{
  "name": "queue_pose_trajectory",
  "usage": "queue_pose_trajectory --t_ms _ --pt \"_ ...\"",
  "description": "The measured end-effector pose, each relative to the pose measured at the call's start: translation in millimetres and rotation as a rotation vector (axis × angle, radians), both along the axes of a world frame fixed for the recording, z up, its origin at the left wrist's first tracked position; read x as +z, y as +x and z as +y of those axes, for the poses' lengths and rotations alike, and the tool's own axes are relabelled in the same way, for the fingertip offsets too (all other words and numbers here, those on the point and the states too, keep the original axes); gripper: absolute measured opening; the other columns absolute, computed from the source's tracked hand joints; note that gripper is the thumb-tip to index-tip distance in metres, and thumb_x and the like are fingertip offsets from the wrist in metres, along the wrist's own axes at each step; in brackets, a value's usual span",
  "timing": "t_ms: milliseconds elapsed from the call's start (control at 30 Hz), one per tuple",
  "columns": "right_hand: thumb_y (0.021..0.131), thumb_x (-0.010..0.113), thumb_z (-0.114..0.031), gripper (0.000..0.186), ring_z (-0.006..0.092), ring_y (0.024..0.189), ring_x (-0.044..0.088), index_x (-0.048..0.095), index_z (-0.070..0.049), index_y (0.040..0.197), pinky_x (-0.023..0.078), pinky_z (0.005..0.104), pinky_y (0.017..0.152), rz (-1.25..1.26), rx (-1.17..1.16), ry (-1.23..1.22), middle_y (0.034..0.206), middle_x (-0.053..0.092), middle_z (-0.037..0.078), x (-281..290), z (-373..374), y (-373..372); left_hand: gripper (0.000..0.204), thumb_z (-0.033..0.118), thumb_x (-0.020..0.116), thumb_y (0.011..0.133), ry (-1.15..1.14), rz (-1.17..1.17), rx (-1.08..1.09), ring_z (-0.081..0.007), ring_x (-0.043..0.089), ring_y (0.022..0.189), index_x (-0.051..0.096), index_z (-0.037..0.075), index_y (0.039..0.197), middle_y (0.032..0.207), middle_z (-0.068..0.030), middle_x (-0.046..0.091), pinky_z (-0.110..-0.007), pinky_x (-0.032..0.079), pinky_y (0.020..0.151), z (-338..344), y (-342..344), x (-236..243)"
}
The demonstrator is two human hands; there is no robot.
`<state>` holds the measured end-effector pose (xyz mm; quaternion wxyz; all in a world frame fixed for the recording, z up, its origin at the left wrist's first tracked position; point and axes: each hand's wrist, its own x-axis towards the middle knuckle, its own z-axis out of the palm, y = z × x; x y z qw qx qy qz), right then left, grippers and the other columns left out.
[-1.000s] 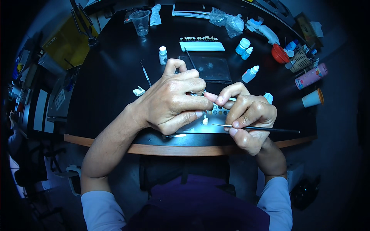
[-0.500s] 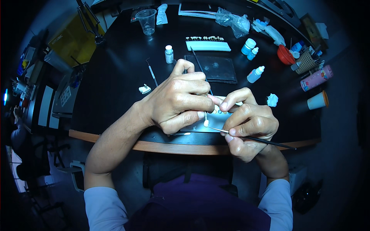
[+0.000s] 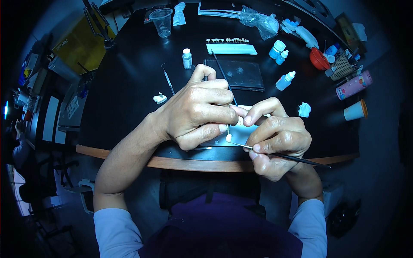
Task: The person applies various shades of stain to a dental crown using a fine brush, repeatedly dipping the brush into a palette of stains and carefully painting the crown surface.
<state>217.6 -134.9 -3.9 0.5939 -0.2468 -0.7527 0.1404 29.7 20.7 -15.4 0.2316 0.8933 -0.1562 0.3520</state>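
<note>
One closed left hand (image 3: 195, 109) pinched thin metal holder (image 3: 228, 129), axis far-to-near, small white piece (image 3: 229, 138) at near end over pale plate (image 3: 241, 135). Right hand (image 3: 279, 139) gripped black-handled brush (image 3: 303, 161), tip pointing left, slightly far, just by the piece.

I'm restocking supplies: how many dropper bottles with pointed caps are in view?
2: one small dropper bottle beside the capped jar, and a larger dropper bottle nearer the right hand. Others may be hidden.
</note>
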Motion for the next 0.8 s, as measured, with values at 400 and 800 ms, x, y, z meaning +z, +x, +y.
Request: queue_pose_trajectory --t_ms 400,800 --pt "0.061 0.071 0.004 0.014 0.0333 0.090 0.073 0.067 -0.003 0.072 0.062 0.0430 0.084 -0.010 0.013 -0.017 0.070 0.072 0.010 1.4 -2.0 0.7 0.023 0.029 0.061 0.083 -0.017 -0.005 -0.008 -0.0201 0.050 0.071 0.074 0.011 0.086 0.073 -0.0026 0.054 -0.043 0.031 0.084 -1.9 0.5 -0.5" --pt "0.064 0.071 0.004 0.015 0.0320 0.094 0.071 0.066 -0.004 0.076 0.061 0.0465 0.090 -0.035 -0.011 -0.037 0.076 0.074 0.010 2.3 -2.8 -1.1 0.020 0.029 0.063 0.080 0.045 0.030 0.058 -0.0205 0.050 0.068 0.072 0.011 0.081 0.070 -0.0023 0.054 -0.044 0.032 0.083 -2.1 -0.8 2.7"
